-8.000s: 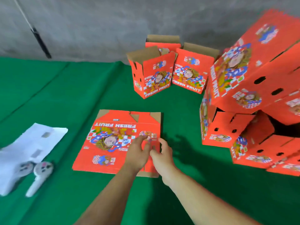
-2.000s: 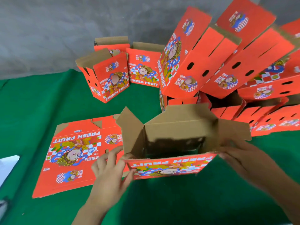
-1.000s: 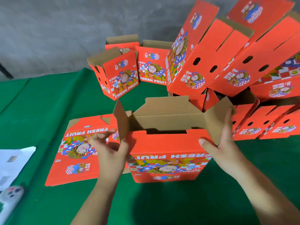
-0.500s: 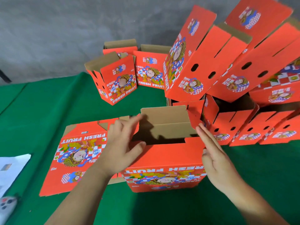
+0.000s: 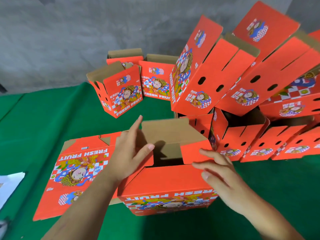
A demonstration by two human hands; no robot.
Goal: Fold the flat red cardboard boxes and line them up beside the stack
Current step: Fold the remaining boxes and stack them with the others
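Head view: my left hand (image 5: 129, 151) and right hand (image 5: 217, 168), flat-fingered, press flaps on light, stiff box (image 5: 166, 182); grip side walls, 3 and 9 o'clock.

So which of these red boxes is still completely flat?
The flat box lying on the green cloth beside the left hand; every other one already stands folded up.

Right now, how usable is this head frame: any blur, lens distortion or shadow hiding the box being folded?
Head view: wide-angle bending tilts the stacked boxes outward at right; edges there look soft. The box being folded is fairly sharp, its print readable. The left hand casts a dark shadow into its open inside. Light is even, without glare, on the green cloth.
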